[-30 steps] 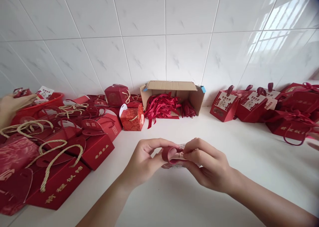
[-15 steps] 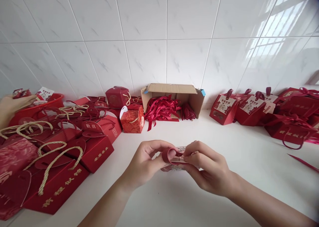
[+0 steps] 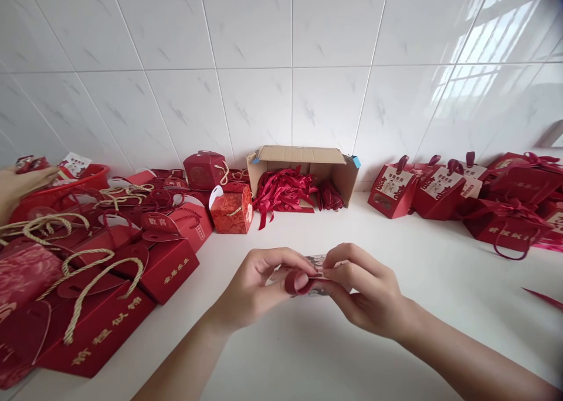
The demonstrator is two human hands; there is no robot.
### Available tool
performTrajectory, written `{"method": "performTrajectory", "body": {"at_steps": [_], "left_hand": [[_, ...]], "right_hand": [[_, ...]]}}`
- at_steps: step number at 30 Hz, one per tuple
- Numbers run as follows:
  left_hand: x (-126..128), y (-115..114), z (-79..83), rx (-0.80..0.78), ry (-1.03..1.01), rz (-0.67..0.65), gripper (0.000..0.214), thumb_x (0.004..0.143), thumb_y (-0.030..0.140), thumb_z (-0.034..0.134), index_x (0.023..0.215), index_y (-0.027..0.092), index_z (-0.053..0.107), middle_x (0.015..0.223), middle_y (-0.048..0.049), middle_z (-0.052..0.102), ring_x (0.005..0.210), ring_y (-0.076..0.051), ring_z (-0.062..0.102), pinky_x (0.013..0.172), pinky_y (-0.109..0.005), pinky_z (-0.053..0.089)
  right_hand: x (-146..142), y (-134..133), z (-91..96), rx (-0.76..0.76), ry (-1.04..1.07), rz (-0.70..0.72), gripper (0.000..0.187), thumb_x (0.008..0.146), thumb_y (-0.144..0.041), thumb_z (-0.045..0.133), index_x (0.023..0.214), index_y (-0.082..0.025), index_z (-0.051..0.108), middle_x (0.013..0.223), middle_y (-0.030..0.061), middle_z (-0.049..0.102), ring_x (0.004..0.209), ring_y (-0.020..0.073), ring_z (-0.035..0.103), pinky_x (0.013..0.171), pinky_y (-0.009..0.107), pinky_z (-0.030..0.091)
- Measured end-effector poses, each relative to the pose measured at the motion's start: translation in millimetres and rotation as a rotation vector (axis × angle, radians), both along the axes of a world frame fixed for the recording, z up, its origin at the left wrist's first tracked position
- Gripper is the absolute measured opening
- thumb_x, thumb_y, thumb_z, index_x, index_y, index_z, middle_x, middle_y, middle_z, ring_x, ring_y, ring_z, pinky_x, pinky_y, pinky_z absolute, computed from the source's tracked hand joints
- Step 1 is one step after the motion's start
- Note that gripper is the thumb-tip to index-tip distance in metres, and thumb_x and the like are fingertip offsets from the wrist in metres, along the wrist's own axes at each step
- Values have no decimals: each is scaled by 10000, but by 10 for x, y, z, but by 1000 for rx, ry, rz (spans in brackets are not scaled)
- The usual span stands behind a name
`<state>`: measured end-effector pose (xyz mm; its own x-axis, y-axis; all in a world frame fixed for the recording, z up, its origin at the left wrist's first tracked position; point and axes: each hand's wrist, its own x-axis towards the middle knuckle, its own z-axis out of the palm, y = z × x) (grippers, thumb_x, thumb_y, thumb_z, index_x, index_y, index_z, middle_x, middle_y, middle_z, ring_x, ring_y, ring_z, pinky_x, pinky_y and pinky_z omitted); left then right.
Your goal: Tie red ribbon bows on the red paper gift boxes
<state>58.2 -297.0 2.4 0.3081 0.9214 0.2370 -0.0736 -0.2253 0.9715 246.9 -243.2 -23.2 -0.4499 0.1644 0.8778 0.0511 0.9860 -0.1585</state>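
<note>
Between my two hands, above the white table, is a small gift box [image 3: 317, 259] with a pale printed face, largely hidden by my fingers. A dark red ribbon [image 3: 292, 281] loops out at its top. My left hand [image 3: 259, 286] is closed, its thumb and forefinger pinching the ribbon, with the thumb tip inside the loop. The fingertips of my right hand [image 3: 367, 289] press together on the top edge of the box, close to my left fingertips. What exactly lies between the right fingertips is hidden.
Red gift boxes [image 3: 105, 325] with rope handles crowd the left side. An open cardboard box [image 3: 352, 178] of red ribbons [image 3: 285, 191] stands against the tiled wall. Finished-looking red boxes [image 3: 393, 193] line the right. Another person's hand [image 3: 21, 187] reaches over a red basin [image 3: 99, 175] at far left.
The ribbon loop has tipped lower and toward me, and my left thumb tip now shows inside it. Both hands stay at the box. The whole view has shifted slightly.
</note>
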Motion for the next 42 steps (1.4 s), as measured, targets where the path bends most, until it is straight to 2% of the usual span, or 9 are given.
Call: {"method": "performTrajectory", "body": {"at_steps": [4, 9, 14, 18, 22, 27, 31, 38, 42], "left_hand": [[-60, 5, -3, 116, 48, -70, 189, 807, 173, 608, 955, 204, 720, 1095, -110, 603, 1081, -286, 560, 904, -421, 483], [-42, -4, -28, 244, 115, 14, 290, 785, 65, 548, 957, 231, 713, 1169, -99, 541, 1195, -302, 474, 966, -436, 445], [-7, -23, -50, 343, 139, 23, 328, 759, 29, 536, 967, 228, 696, 1101, -88, 609, 1221, -290, 445, 1039, -456, 370], [23, -39, -75, 232, 26, 21, 284, 809, 78, 523, 1028, 225, 629, 1086, -86, 596, 1166, -279, 498, 959, -433, 442], [55, -27, -103, 100, -117, 34, 378, 790, 113, 619, 1115, 267, 503, 950, -22, 608, 963, -190, 601, 868, -332, 475], [68, 8, -134, 27, -121, 83, 450, 760, 142, 688, 1130, 261, 461, 878, 5, 614, 873, -151, 624, 829, -281, 476], [70, 23, -139, -15, -114, 127, 447, 757, 166, 700, 1118, 249, 451, 837, 13, 628, 828, -141, 630, 804, -270, 486], [73, 26, -113, -53, -102, 176, 352, 703, 186, 746, 962, 200, 509, 771, 7, 649, 729, -137, 634, 686, -234, 500], [59, 53, -139, -74, -106, 170, 299, 714, 193, 736, 907, 198, 508, 802, -4, 654, 778, -159, 640, 717, -262, 505]], "right_hand": [[4, 46, -1, 48, 24, -14, 180, 798, -9, 565, 875, -171, 551, 886, 82, 575, 816, 164, 600, 674, 299, 538], [-9, 78, -20, 86, 36, -17, 216, 790, 18, 553, 879, -178, 549, 844, 56, 616, 774, 156, 614, 691, 336, 519], [-6, 65, -25, 61, 24, -9, 208, 797, 1, 548, 877, -190, 543, 834, 51, 616, 746, 154, 597, 656, 329, 506], [-1, 57, -17, 46, 29, -3, 206, 784, 10, 562, 863, -177, 534, 818, 64, 611, 731, 155, 584, 637, 323, 493], [-10, 49, -16, 40, 43, -22, 182, 795, -8, 558, 841, -181, 530, 796, 57, 606, 695, 148, 576, 620, 318, 490], [-41, 33, -35, 11, 56, -46, 167, 812, -29, 550, 867, -186, 543, 875, 82, 616, 765, 157, 610, 652, 306, 526], [-55, 37, -47, 27, 37, -22, 194, 811, -11, 524, 882, -191, 544, 974, 92, 649, 795, 163, 640, 660, 300, 533], [-56, 36, -73, 19, 37, -45, 143, 836, -52, 493, 828, -189, 532, 819, 64, 596, 701, 146, 587, 594, 272, 501], [-63, 26, -131, -33, 23, -118, 132, 836, -80, 498, 788, -201, 519, 763, 45, 569, 668, 152, 579, 576, 276, 488]]}}
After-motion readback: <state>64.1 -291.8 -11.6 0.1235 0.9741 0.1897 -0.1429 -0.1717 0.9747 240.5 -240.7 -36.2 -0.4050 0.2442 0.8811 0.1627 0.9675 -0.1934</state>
